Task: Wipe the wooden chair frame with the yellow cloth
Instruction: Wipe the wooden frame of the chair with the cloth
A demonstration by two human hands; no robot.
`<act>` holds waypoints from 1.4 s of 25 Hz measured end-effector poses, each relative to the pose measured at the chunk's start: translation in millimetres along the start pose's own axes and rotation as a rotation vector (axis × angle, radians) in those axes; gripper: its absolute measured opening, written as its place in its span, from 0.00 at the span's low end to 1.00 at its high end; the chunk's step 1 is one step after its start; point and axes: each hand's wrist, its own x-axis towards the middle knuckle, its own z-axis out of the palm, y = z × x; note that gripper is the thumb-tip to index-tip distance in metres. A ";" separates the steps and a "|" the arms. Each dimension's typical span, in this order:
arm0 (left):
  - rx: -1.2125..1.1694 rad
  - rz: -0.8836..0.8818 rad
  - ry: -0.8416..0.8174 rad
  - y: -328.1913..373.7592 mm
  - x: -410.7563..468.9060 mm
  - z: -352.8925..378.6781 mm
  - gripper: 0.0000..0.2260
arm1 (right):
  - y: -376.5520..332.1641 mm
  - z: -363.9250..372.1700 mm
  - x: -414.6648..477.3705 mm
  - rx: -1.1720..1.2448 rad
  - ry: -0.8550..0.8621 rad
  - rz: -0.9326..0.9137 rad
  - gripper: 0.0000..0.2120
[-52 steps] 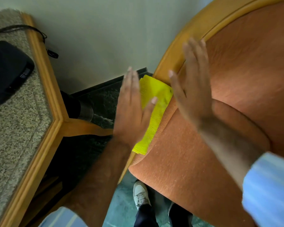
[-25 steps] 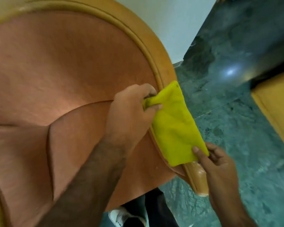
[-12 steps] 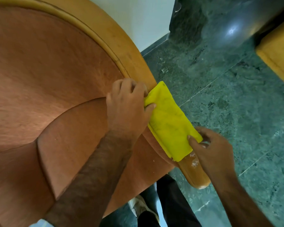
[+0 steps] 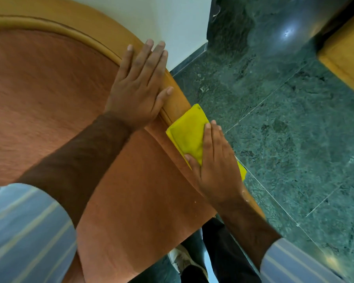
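The wooden chair frame [image 4: 74,32] curves over the top of the orange upholstered back and runs down its right side. A folded yellow cloth [image 4: 187,131] lies on the frame's right edge. My right hand [image 4: 215,166] presses flat on the cloth's lower half, thumb along its left side, and covers part of it. My left hand [image 4: 140,86] rests flat with fingers spread on the frame and upholstery just above the cloth, holding nothing.
The orange upholstered seat and back [image 4: 49,94] fill the left. A white wall [image 4: 172,19] stands behind the chair. Green marble floor [image 4: 294,129] spreads to the right, with another wooden piece of furniture [image 4: 347,58] at the top right. My shoe [image 4: 182,260] shows below.
My left hand let go of the cloth's top and moved up onto the frame, fingers flat. My right hand shifted from pinching the cloth's lower end to pressing flat on it.
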 end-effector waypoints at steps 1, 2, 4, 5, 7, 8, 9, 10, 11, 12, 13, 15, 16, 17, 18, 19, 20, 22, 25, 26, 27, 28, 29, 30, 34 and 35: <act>-0.006 -0.010 0.011 0.1 -0.3 0.9 0.31 | -9.1 -0.1 13.3 0.023 0.025 0.001 0.39; -0.015 -0.009 0.020 -0.9 -0.9 1.5 0.31 | -21.1 -0.7 31.7 0.059 0.053 -0.004 0.39; -0.035 0.016 0.041 -2.6 -2.0 4.4 0.30 | -42.1 -3.4 68.7 0.126 0.104 -0.029 0.38; -0.046 0.035 0.048 -4.7 -1.9 5.6 0.30 | -47.3 -4.1 80.2 0.134 0.133 -0.049 0.38; -0.046 0.053 0.045 -5.9 -2.0 6.9 0.30 | -40.7 -1.7 77.5 0.123 0.159 -0.093 0.38; -0.032 0.045 0.040 -5.6 -1.6 6.8 0.30 | -31.5 -0.7 65.3 0.104 0.145 -0.114 0.38; -0.022 0.032 0.033 -5.3 -1.4 6.4 0.30 | -20.3 -0.3 46.8 0.074 0.102 -0.122 0.38; -0.017 0.022 0.028 -3.9 -0.5 5.6 0.30 | -6.6 -0.7 23.6 0.033 0.042 -0.116 0.38; -0.014 0.015 0.027 -2.6 -0.1 4.7 0.31 | 8.9 -1.8 -2.9 -0.015 -0.020 -0.104 0.38; -0.011 0.010 0.027 -2.7 -0.6 4.2 0.31 | 25.0 -2.6 -31.5 -0.068 -0.066 -0.091 0.38; -0.015 0.009 0.025 -2.4 -1.1 4.0 0.31 | 41.2 -5.0 -62.4 -0.121 -0.090 -0.075 0.38; -0.026 0.010 0.015 -3.6 -2.3 4.5 0.31 | 69.2 -10.6 -122.1 -0.174 -0.123 -0.051 0.38; -0.027 0.007 0.013 -3.8 -3.1 5.0 0.32 | 79.4 -12.6 -145.0 -0.179 -0.140 -0.046 0.38; -0.026 0.005 0.017 -3.3 -2.6 5.3 0.32 | 86.2 -13.7 -159.9 -0.181 -0.152 -0.042 0.37; -0.026 0.000 0.019 -3.1 -2.0 5.4 0.31 | 88.9 -12.7 -167.5 -0.182 -0.155 -0.027 0.37; -0.028 -0.001 0.016 -3.4 -2.0 4.9 0.31 | 86.9 -11.2 -168.3 -0.183 -0.154 0.000 0.36; -0.032 -0.001 0.013 -2.1 -1.5 4.8 0.31 | 81.1 -10.7 -162.7 -0.188 -0.147 0.034 0.36; -0.039 -0.005 0.007 -1.3 -0.7 4.2 0.31 | 60.4 -8.1 -132.8 -0.205 -0.121 0.066 0.36; -0.056 -0.018 -0.005 -2.1 -1.0 2.4 0.31 | 14.3 2.1 -52.9 -0.180 -0.077 0.058 0.36; -0.054 -0.024 -0.010 -1.1 -1.2 2.0 0.31 | -3.2 4.0 -24.2 -0.147 -0.060 0.072 0.37; -0.050 -0.024 -0.019 -0.7 -1.5 1.6 0.31 | -19.4 5.8 0.0 -0.111 -0.043 0.091 0.37; -0.053 -0.022 -0.036 -0.3 -1.3 0.4 0.31 | -31.2 6.5 16.4 -0.083 -0.026 0.108 0.37; -0.064 -0.021 -0.053 -0.5 -0.6 -1.8 0.31 | -36.8 5.9 24.1 -0.057 -0.005 0.105 0.38; -0.090 -0.026 -0.065 -1.6 -0.2 -4.6 0.30 | -37.0 5.3 24.3 -0.015 0.015 0.080 0.38; -0.453 -0.110 -0.148 9.0 12.8 -24.5 0.32 | -0.4 -19.1 12.0 0.532 -0.034 0.123 0.43; -0.478 -0.081 -0.244 15.2 18.4 -31.4 0.34 | 12.9 -29.5 10.8 0.645 -0.099 0.261 0.43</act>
